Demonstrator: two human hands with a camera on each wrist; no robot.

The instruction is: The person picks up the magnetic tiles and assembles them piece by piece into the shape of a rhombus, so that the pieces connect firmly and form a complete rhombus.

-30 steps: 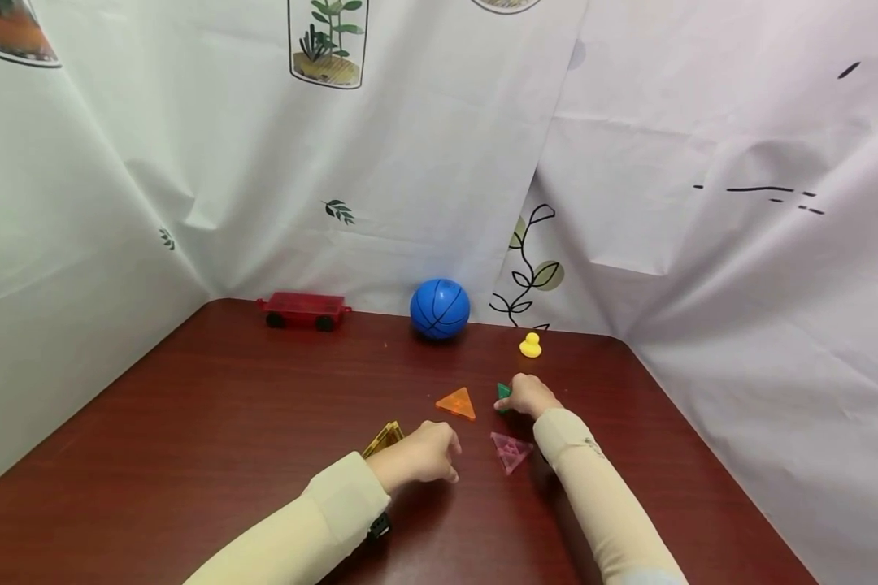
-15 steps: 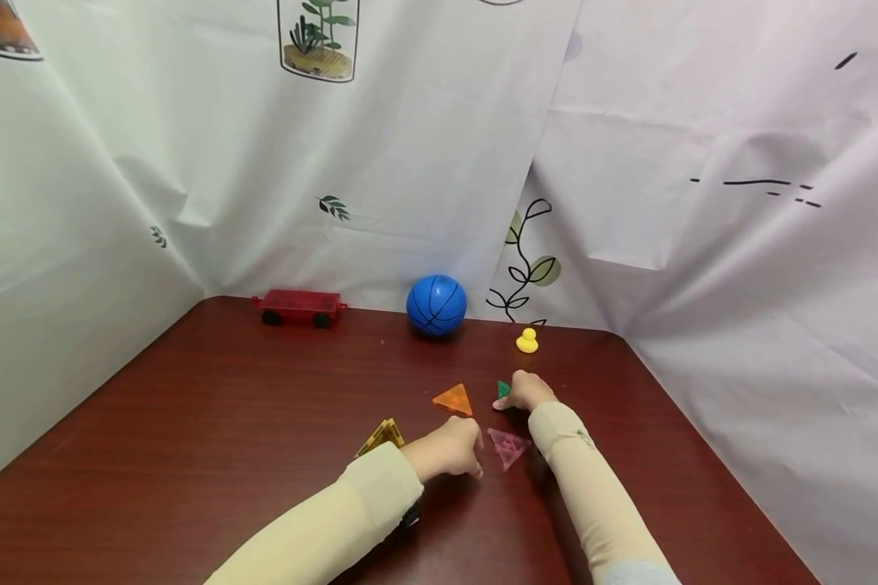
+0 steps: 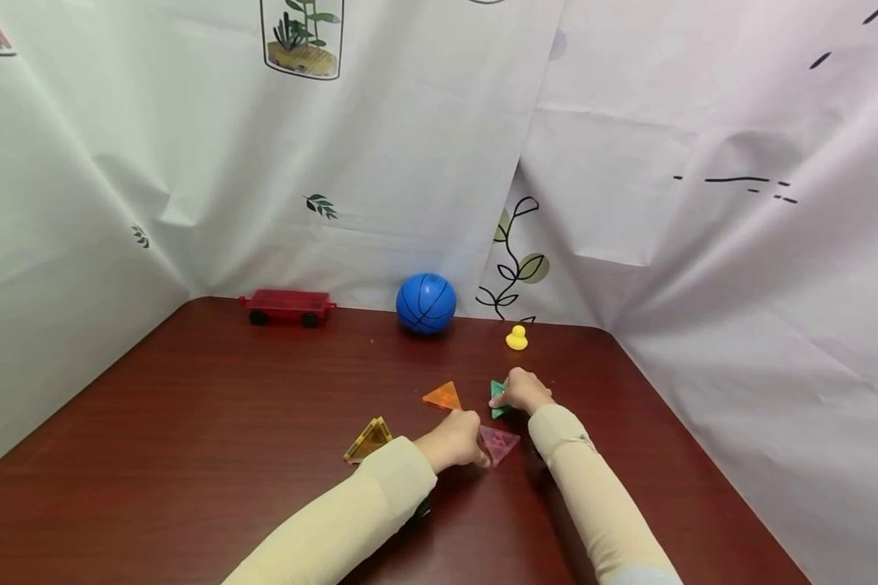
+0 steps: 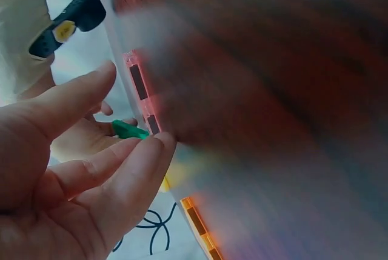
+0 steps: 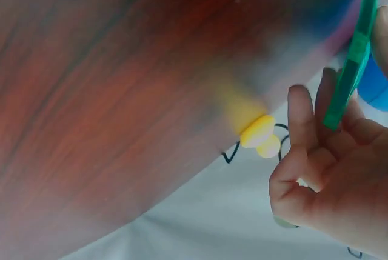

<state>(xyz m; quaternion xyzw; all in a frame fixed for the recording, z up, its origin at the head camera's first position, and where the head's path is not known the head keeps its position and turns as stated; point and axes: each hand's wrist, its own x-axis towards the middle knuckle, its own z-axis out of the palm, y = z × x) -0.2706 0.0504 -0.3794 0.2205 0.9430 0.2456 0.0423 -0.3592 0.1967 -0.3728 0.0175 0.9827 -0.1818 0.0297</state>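
Observation:
My left hand [image 3: 454, 440] is over the table at the left corner of a translucent pink triangular magnetic tile [image 3: 501, 444]. In the left wrist view the fingertips are right at one end of this pink tile [image 4: 139, 84], while the thumb stands apart from it. Further back, my right hand [image 3: 528, 392] pinches a green triangular magnetic tile [image 3: 496, 405]. The right wrist view shows the green tile [image 5: 354, 60] edge-on, tilted between thumb and fingers. An orange triangular tile [image 3: 445, 396] lies flat just behind my left hand.
Yellow triangular tiles [image 3: 369, 443] lean together left of my left hand. Along the back are a red wheeled toy wagon base [image 3: 289, 302], a blue ball [image 3: 426, 304] and a small yellow rubber duck [image 3: 516, 338]. A white printed cloth [image 3: 410, 162] encloses the table [image 3: 212, 406].
My left hand has moved right, from beside the yellow tiles to the pink tile. The right hand stays at the green tile, more of which now shows. The head view has shifted slightly.

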